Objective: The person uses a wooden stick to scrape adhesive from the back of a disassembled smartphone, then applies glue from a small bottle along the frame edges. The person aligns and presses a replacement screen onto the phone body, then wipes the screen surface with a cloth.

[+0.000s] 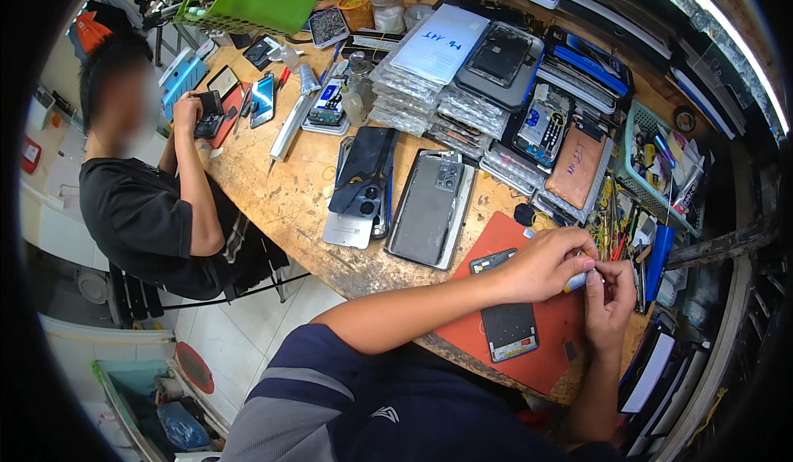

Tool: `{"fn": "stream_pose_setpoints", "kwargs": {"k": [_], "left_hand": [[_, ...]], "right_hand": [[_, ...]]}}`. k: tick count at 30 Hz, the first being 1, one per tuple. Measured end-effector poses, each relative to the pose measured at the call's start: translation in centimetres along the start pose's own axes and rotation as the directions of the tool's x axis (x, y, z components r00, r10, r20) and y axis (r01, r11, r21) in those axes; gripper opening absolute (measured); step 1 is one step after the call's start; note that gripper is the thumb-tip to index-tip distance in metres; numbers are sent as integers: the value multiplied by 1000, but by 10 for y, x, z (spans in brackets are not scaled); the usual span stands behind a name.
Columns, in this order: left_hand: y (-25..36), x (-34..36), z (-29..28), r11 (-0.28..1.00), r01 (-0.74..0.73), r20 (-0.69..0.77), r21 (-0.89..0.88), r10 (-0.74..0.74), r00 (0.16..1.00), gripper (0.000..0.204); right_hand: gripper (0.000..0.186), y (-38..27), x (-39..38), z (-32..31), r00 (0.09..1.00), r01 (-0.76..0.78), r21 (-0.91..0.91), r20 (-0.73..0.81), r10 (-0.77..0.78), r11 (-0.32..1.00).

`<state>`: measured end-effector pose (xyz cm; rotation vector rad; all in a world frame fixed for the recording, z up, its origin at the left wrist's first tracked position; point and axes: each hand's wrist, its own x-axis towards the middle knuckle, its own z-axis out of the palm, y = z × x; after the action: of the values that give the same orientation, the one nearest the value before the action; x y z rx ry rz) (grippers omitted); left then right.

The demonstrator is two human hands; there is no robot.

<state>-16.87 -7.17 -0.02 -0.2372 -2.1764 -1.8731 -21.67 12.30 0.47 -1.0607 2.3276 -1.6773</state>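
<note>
At the bench's right, my left hand (553, 264) and my right hand (611, 305) meet over an orange-red mat (458, 338), both closed around a small cylindrical item (576, 281), pale with a yellow end, mostly hidden by my fingers. Beneath my left forearm lies an opened dark phone body (508, 328), with a small dark piece (570, 349) near the mat's right side. Left of the mat are a grey phone (425, 218) in a white tray and a stack of dark phones (363, 181). Thin tools (618, 226) lie beyond my hands.
A co-worker (140, 206) at the left holds a dark phone (206, 123). Piled bagged phones (421, 73) and trays fill the bench's back. A green basket (248, 3) stands at the back left, a mesh basket (632, 160) at the right. The wooden bench edge (297, 259) curves along the front.
</note>
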Motion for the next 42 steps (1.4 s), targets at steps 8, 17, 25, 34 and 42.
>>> {"fn": "stream_pose_setpoints", "kwargs": {"k": [8,17,25,34,42], "left_hand": [[8,-6,2,967,-238,44,95,235,971,21],[12,-2,3,996,-38,-157,76,50,986,22],[0,-6,15,991,-136,-108,22,137,985,14],[1,-1,-4,882,-329,-128,338,389,912,7],[7,-7,5,997,78,-60,2,-78,995,46]], "right_hand": [[54,-11,6,-17,872,-399,270,406,272,876],[32,-11,2,-15,966,-254,272,112,231,928],[25,-18,0,-10,958,-205,320,-127,256,925],[50,-17,3,-1,941,-339,569,216,261,749],[49,-4,-6,15,992,-82,351,-66,112,933]]}}
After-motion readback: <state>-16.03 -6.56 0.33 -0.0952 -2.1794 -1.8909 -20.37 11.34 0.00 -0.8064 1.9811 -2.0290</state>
